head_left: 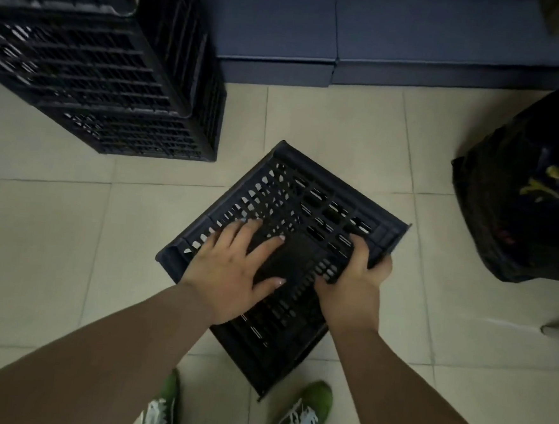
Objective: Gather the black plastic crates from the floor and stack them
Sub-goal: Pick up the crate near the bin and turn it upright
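The black crate (304,213) is being held above the tiled floor (39,228), tilted, w/ both hands on it. The right hand (354,283) is gripping its near edge, fingers curled round the rim. The left hand (230,274), just beside that grip, is lying flat w/ fingers spread on the slotted side. Well beyond the grip, to the left, the crate stack (115,84) is standing.

Floor of pale square tiles (343,133) with thin grout lines. At 10 o'clock, a stack of black slatted crates (114,101) stands on it. At 12 o'clock, dark blue boxes (382,47) rest along its far edge. At 3 o'clock sits a black bag (503,211). At 6 o'clock, two green shoes (303,415) stand on the tiles.
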Available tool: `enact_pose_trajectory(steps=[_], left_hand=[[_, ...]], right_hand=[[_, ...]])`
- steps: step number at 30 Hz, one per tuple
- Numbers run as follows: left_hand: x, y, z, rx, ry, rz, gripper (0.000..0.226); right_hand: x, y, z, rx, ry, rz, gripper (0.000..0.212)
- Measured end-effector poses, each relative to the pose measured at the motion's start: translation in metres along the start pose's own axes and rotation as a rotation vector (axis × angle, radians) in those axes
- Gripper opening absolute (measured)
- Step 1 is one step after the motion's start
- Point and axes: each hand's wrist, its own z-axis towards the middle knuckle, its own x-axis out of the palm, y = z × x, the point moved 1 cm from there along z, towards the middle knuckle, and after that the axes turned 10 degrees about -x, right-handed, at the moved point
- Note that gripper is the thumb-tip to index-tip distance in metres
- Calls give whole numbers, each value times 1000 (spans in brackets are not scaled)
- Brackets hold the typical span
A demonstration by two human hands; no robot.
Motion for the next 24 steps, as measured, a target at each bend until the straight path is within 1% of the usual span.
enact_pose_trajectory(steps=[2,5,7,8,9,11,13,16,18,20,22,24], left_hand=[[3,17,-4,3,12,-63,83],[15,39,-4,13,105,-159,95],[23,58,3,20,182,-213,100],[23,61,7,-10,207,-247,99],[23,70,14,-38,227,-276,97],[21,91,32,-73,218,-339,93],[16,112,52,-78,201,-368,88],[8,141,76,-99,259,-347,89],[5,157,87,-103,231,-306,89],[6,169,92,-122,141,-311,88],[14,182,95,-217,32,-347,80],[27,194,98,-368,-64,-402,70]], right_hand=[[15,27,3,-28,9,-3,81],[34,61,7,-107,-2,78,77],[49,74,8,-181,-57,155,69],[51,74,8,-230,-91,177,64],[56,72,5,-239,-136,169,58],[70,62,-2,-150,-186,99,53],[82,47,-7,-68,-195,-10,54],[102,30,-11,-61,-132,-151,57],[116,23,-12,-60,-71,-203,58],[126,20,-12,-60,-51,-211,58],[135,16,-11,-69,-35,-202,57],[141,11,-11,-83,-5,-233,57]])
